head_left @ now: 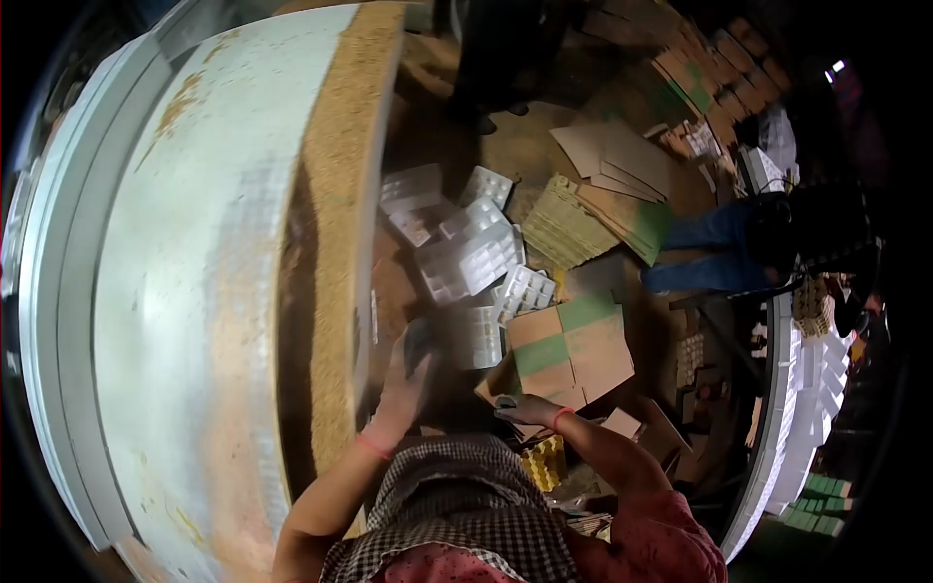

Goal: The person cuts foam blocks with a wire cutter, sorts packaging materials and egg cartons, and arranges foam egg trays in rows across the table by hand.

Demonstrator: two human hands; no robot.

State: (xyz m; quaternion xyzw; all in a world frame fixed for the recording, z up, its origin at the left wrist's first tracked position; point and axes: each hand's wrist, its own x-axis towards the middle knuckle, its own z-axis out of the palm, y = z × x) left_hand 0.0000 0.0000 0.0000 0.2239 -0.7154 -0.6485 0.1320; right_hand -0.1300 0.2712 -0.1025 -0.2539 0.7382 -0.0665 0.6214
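My left hand (pixel 406 374) is raised beside the long table's edge, in a glove with dark fingertips. It is smeared by motion, so its fingers and anything in them cannot be made out. My right hand (pixel 528 409), also gloved, is at the near edge of a flattened cardboard box (pixel 573 355) with green bands. Its fingers are pressed together at the cardboard. Beyond my hands, white plastic trays (pixel 486 257) with square pockets lie in a loose pile on the floor.
A long pale table (pixel 194 291) with a sawdust-covered ledge (pixel 335 223) runs along the left. Stacked egg-carton trays (pixel 567 225) and cardboard sheets (pixel 617 160) lie ahead. A person in jeans (pixel 705 248) stands at right, near white stacks (pixel 812 389). Another person's dark legs (pixel 501 58) show at the top.
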